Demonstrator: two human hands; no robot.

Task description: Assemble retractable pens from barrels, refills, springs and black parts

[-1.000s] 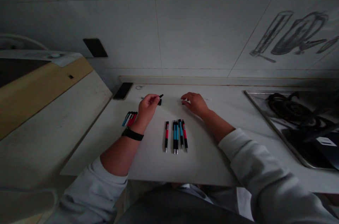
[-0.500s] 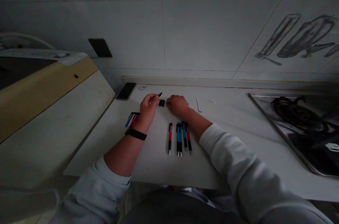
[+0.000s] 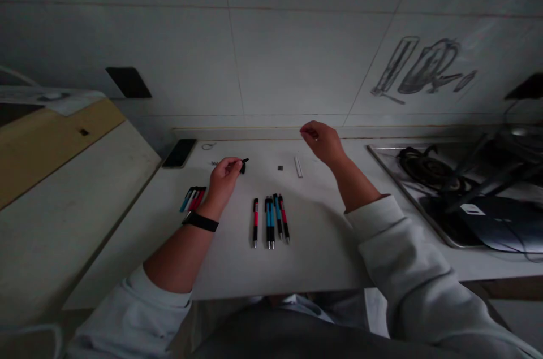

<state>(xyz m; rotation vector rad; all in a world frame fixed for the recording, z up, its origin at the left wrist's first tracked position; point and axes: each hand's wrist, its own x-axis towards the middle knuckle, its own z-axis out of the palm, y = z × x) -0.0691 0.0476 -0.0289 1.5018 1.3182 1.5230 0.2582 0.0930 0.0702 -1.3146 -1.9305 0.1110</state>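
Note:
My left hand is closed, pinching a small black part that looks like a pen piece. More dark pieces sit partly hidden right beside those fingertips. My right hand is raised near the wall base with its fingers curled together; whatever is in them, if anything, I cannot make out. Red-and-black pens and blue-and-black pens lie side by side, tips toward me. Left of my wrist are blue, white and red pen barrels with black ends. Thin white sticks lie below my right hand.
A small dark square lies on the white counter. At the back left are a phone and a small ring-like item. A gas stove with dark items on it borders the right; a white box-like surface rises left.
My right hand has lifted away from the black pieces and moved right and up toward the wall. My left hand stays near them with the black part. The view has turned right.

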